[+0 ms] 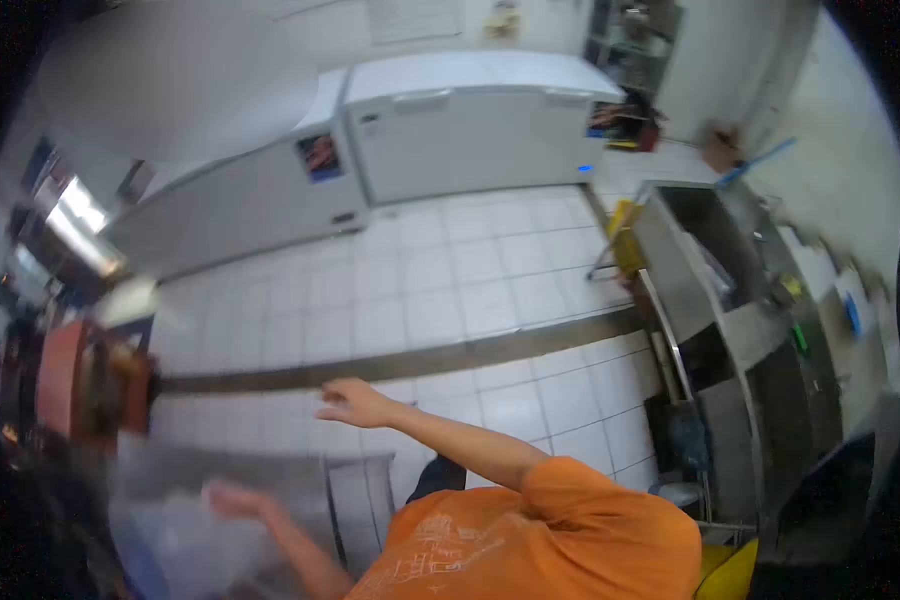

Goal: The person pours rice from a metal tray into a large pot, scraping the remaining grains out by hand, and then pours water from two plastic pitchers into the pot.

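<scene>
My right hand (356, 403) is held out in front of my body, above the tiled floor. Its fingers are loosely curled, with a gap between thumb and fingers, and nothing shows in it. My left hand (234, 500) is lower and to the left, over a grey metal-looking table (260, 462). Motion smears its fingers. Beside and below it, a pale, whitish translucent shape (175, 545) lies over the table, too blurred to name.
White chest freezers (470, 140) line the far wall. A stainless steel sink unit (660, 250) runs along the right. A grey channel strip (470, 354) crosses the tiled floor (420, 270). An orange-red box-like object (65, 380) stands at the left.
</scene>
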`<move>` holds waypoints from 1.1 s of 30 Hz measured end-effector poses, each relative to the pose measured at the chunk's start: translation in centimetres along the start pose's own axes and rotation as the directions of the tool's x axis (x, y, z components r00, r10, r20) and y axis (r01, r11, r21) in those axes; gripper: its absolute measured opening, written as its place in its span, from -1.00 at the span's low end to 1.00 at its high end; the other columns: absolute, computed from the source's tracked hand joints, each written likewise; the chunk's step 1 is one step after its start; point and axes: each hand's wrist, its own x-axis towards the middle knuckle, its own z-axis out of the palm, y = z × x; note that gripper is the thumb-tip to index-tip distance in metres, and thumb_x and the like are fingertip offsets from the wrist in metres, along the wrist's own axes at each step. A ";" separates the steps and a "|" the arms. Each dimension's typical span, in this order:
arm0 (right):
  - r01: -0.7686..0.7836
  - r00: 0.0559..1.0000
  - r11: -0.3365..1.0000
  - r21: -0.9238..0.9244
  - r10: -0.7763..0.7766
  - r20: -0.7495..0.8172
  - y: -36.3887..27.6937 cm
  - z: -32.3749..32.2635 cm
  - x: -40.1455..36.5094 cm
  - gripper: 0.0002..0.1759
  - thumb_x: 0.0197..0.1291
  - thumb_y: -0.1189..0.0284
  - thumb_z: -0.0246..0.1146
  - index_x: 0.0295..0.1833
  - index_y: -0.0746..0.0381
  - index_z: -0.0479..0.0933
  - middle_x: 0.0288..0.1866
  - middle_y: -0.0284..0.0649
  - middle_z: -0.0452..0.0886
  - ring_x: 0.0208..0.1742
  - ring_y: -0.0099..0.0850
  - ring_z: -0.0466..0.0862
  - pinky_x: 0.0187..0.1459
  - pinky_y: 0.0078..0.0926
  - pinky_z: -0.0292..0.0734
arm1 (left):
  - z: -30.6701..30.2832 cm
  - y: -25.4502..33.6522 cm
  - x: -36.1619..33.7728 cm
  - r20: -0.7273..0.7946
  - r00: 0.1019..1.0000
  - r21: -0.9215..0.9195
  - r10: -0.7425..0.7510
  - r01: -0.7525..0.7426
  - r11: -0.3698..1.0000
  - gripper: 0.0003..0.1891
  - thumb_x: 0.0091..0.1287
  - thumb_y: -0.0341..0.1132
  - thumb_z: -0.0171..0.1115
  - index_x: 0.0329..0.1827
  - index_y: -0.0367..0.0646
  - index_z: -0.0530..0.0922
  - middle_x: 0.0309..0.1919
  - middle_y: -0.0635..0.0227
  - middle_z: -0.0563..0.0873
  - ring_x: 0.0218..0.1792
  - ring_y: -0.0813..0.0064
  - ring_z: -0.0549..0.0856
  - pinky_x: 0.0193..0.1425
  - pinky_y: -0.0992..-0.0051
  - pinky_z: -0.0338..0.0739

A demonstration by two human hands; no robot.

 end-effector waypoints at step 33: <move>-0.807 -0.255 0.213 0.551 0.715 -0.651 48.4 -74.9 -16.5 -0.63 -0.03 0.13 0.35 -0.29 0.24 0.64 -0.32 -0.03 0.67 -0.22 -0.11 0.66 -0.12 -0.28 0.54 | 75.9 76.5 -49.5 0.396 0.641 -0.663 0.658 -0.296 0.687 -0.77 0.23 -0.38 0.33 -0.35 -0.44 0.54 -0.46 0.22 0.66 -0.48 0.56 0.58 -0.39 0.57 0.48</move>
